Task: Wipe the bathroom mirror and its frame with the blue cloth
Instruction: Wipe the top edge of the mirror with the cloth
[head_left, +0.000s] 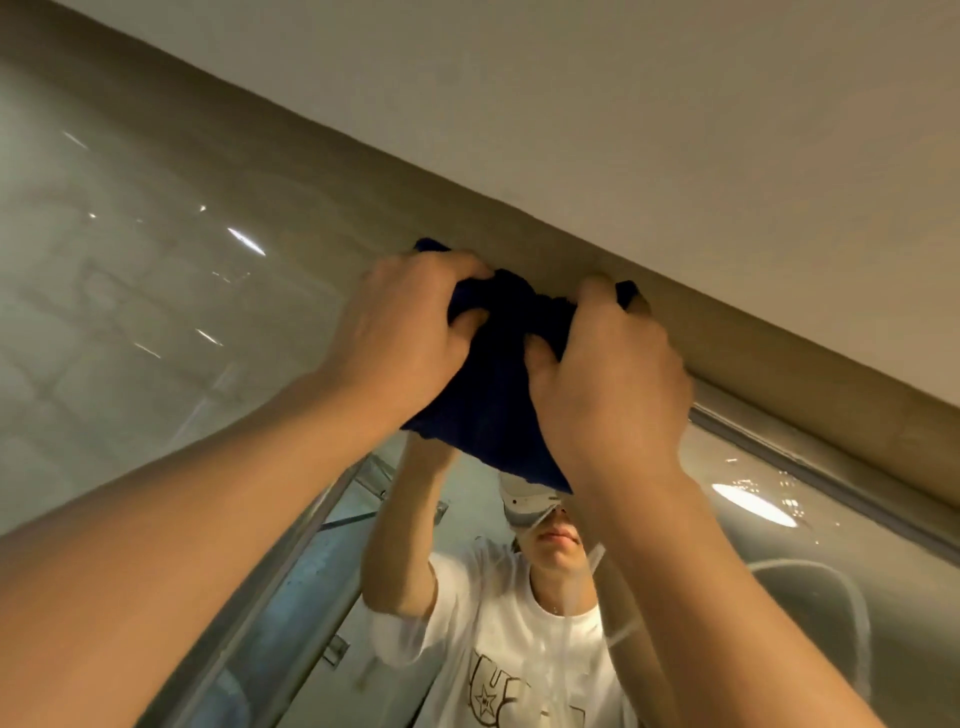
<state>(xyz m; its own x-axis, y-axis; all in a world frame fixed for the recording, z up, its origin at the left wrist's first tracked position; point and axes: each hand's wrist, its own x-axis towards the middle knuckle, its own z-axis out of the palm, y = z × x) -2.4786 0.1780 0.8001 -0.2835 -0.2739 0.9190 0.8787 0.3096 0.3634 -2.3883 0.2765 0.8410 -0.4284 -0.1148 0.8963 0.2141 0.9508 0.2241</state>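
The dark blue cloth (493, 395) is bunched up high against the top of the mirror (156, 291), right where the glass meets the beige upper frame (779, 364). My left hand (400, 338) grips the cloth's left side with curled fingers. My right hand (608, 374) grips its right side, fingertips pressed up at the frame's edge. Both arms reach upward. The cloth's lower part hangs between my wrists and hides some of the glass.
The pale ceiling (675, 104) runs just above the frame. The mirror reflects tiled walls, a glass shower partition (311, 582), a round ceiling light (753, 504) and a person in a white T-shirt (519, 649) with raised arms.
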